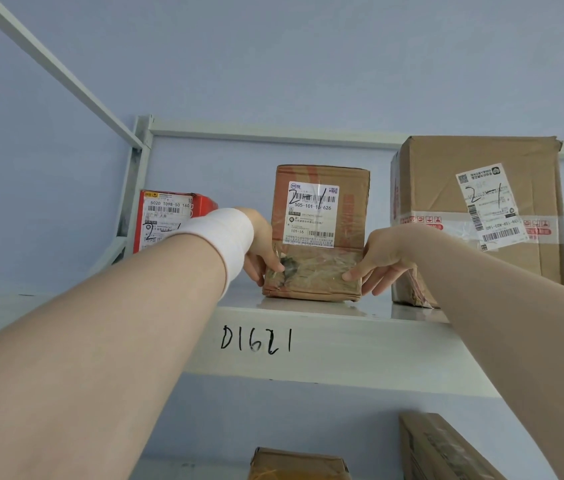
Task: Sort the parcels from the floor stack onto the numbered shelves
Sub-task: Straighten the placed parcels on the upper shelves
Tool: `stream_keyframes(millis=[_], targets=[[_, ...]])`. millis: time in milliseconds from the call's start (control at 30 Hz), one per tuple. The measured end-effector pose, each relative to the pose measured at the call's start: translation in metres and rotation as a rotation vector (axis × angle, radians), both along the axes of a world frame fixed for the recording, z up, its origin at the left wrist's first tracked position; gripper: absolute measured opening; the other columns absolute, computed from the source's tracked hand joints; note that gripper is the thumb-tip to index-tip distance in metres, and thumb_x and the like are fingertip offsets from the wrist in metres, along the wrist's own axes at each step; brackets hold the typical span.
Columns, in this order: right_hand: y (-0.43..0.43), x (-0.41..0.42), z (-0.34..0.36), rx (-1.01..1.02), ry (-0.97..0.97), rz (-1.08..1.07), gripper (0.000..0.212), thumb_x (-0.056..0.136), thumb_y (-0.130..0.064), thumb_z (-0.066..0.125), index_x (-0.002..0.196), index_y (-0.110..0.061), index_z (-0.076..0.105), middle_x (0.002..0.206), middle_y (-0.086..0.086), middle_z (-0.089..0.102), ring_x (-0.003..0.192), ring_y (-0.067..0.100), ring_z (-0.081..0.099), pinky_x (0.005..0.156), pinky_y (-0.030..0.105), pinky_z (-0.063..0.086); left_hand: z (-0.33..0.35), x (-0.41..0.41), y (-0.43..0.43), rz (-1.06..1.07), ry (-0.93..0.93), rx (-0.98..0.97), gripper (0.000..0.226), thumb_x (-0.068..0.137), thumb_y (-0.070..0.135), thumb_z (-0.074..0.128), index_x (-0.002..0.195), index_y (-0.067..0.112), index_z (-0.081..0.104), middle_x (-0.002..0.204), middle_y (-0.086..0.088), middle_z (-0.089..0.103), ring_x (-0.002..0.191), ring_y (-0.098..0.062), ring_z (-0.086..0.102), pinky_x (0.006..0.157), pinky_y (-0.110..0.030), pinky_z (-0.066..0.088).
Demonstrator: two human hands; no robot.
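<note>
While both hands hold it, the brown parcel (315,237) stands upright on the shelf (342,344) marked "D1621", close to the front edge. It sits between a red box (169,216) on the left and a large carton (481,209) on the right. The left hand (259,251), with a white wristband (225,237), grips the lower left edge, thumb on the front face. The right hand (384,261) grips the lower right corner the same way, its fingers in the gap beside the large carton. The parcel's label bears a handwritten "2-1", as do its neighbours' labels, so the placement looks correct. I cannot tell whether the base lies fully flat.

Risks, as judged:
1. The parcel is tall and near the lip. Letting go before it is seated further back could let it tip forward off the shelf.
2. The lower front is dented and torn under the tape. A hard squeeze there could crush it further.
3. Sliding it right would trap the right fingers against the carton or nudge the carton.

Two more parcels (297,462) lie on the shelf below.
</note>
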State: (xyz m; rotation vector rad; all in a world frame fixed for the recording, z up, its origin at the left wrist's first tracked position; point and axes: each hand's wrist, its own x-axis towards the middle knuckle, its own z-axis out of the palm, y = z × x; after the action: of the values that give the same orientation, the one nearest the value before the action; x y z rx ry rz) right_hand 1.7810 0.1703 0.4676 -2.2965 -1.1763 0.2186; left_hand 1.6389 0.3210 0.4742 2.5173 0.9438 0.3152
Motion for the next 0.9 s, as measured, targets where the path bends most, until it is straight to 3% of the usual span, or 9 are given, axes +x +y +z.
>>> stream_keyframes(millis=[233,500,700,900], targets=[[0.006,0.003,0.003,-0.076,-0.074,-0.028,0.051,0.077,-0.025,0.076,0.118,0.0,0.058,0.101,0.005,0.069,0.091,0.024,0.07,0.09,0.042,0.054,0.005,0.011,0.009,0.016,0.045,0.071,0.052,0.085,0.024,0.068,0.129,0.001,0.052,0.113,-0.014,0.069,0.105,-0.02,0.067,0.101,-0.033,0.047],[0.01,0.001,0.006,-0.188,-0.141,-0.077,0.057,0.077,-0.036,0.074,0.123,-0.007,0.057,0.094,-0.007,0.067,0.102,0.025,0.067,0.096,0.049,0.049,0.009,0.019,0.017,0.027,0.077,0.029,0.048,0.085,0.02,0.067,0.125,-0.004,0.054,0.109,-0.016,0.07,0.105,-0.021,0.067,0.103,-0.033,0.046],[0.02,0.003,0.008,-0.228,-0.193,-0.095,0.066,0.079,-0.036,0.072,0.133,-0.007,0.047,0.12,-0.001,0.065,0.102,0.021,0.068,0.099,0.047,0.047,0.011,0.023,0.022,0.052,0.146,0.026,0.047,0.087,0.026,0.065,0.123,-0.003,0.056,0.078,-0.007,0.075,0.097,-0.017,0.068,0.104,-0.031,0.044],[0.029,0.011,0.008,-0.246,-0.205,-0.092,0.061,0.076,-0.038,0.074,0.126,-0.01,0.053,0.099,-0.007,0.067,0.098,0.019,0.069,0.098,0.048,0.049,0.011,0.026,0.027,0.049,0.15,0.037,0.049,0.087,0.026,0.065,0.126,-0.003,0.054,0.086,-0.007,0.075,0.101,-0.017,0.068,0.103,-0.029,0.045]])
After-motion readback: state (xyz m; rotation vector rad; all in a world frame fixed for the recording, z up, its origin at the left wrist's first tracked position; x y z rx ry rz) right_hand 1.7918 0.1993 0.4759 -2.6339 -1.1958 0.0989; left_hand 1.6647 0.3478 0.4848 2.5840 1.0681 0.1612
